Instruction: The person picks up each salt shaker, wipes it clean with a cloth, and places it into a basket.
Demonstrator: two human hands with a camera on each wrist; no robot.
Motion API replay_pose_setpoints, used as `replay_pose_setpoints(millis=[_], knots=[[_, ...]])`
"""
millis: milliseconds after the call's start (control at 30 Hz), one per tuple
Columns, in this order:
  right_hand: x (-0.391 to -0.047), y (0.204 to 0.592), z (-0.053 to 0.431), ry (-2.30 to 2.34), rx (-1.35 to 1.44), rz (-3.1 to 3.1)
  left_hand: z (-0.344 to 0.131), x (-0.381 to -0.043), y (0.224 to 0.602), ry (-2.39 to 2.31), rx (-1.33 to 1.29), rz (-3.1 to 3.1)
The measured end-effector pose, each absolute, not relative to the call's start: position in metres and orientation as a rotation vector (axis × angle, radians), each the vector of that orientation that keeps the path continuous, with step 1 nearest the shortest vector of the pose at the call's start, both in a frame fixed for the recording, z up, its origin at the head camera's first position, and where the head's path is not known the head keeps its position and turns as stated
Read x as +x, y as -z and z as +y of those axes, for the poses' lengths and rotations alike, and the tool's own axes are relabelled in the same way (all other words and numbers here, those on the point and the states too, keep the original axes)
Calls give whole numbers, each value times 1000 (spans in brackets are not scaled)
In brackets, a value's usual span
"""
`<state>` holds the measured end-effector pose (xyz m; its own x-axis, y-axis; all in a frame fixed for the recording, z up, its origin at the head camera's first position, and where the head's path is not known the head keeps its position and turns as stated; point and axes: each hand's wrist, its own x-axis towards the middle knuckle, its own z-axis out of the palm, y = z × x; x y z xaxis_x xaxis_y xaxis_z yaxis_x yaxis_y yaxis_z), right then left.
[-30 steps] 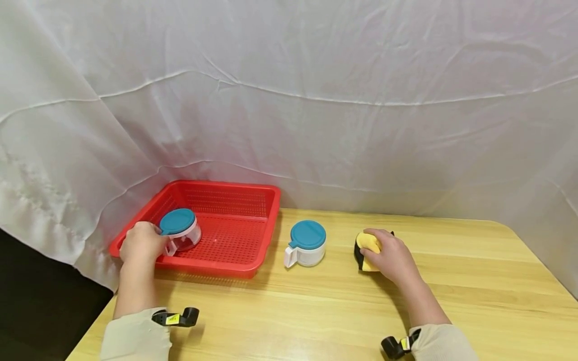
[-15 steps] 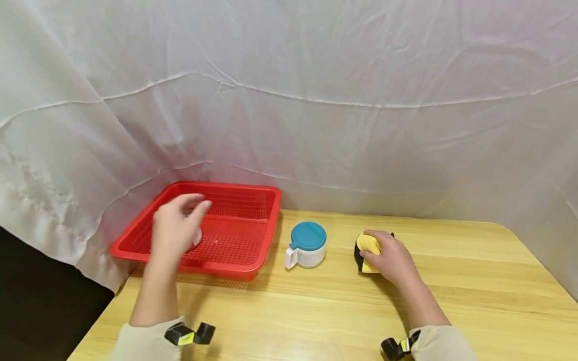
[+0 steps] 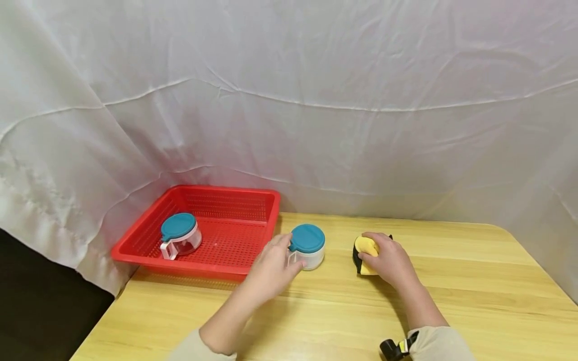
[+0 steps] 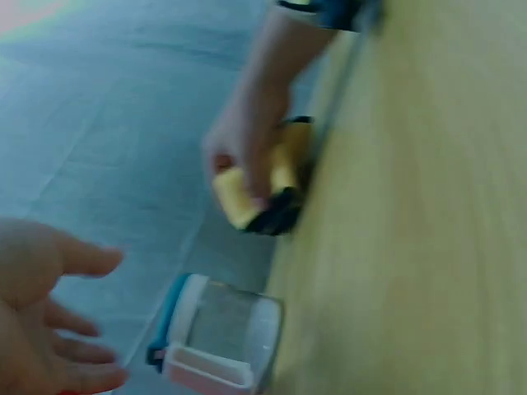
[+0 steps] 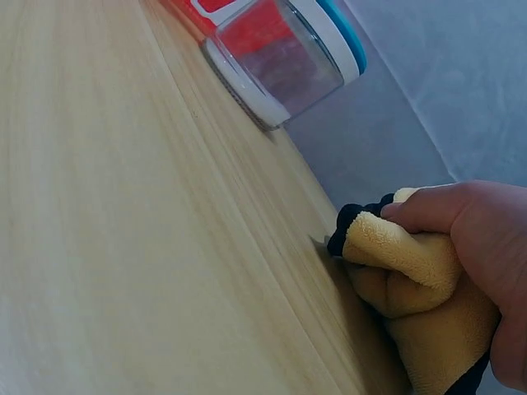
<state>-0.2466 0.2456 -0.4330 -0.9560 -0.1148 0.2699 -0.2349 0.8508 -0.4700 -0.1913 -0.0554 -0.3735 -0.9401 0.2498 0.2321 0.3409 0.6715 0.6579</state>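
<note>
A clear jar (image 3: 311,253) with a blue lid and a white handle stands upright on the table. My left hand (image 3: 273,266) is at its handle side, thumb and fingers spread; in the left wrist view a gap shows between the fingers (image 4: 86,362) and the jar (image 4: 222,325). My right hand (image 3: 392,258) grips a folded yellow cloth with black edging (image 3: 368,246) on the table. The right wrist view shows the thumb pressing over the cloth's fold (image 5: 403,263). A second blue-lidded jar (image 3: 181,234) sits in the red basket (image 3: 203,269), its handle toward me.
The basket stands at the table's back left, left of the standing jar. White curtain (image 3: 334,110) hangs behind and at the left of the wooden table (image 3: 474,281). Past the table's left edge lies a dark area (image 3: 40,301).
My left hand has left the jar in the basket and moved right, over the basket's front, to the jar on the table. The right hand has stayed on the cloth.
</note>
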Motion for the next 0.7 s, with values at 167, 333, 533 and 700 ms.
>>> replay_pose_setpoints(millis=[167, 333, 533, 700], knots=[[-245, 433, 245, -746, 269, -2791, -42, -189, 390, 988, -442, -2711], [-244, 434, 245, -749, 258, -2793, -36, -198, 410, 1171, -366, -2658], [-243, 434, 245, -758, 246, -2800, -35, -216, 438, 1683, -152, -2434], [-243, 432, 243, -760, 257, -2793, -34, -221, 447, 1888, -90, -2305]])
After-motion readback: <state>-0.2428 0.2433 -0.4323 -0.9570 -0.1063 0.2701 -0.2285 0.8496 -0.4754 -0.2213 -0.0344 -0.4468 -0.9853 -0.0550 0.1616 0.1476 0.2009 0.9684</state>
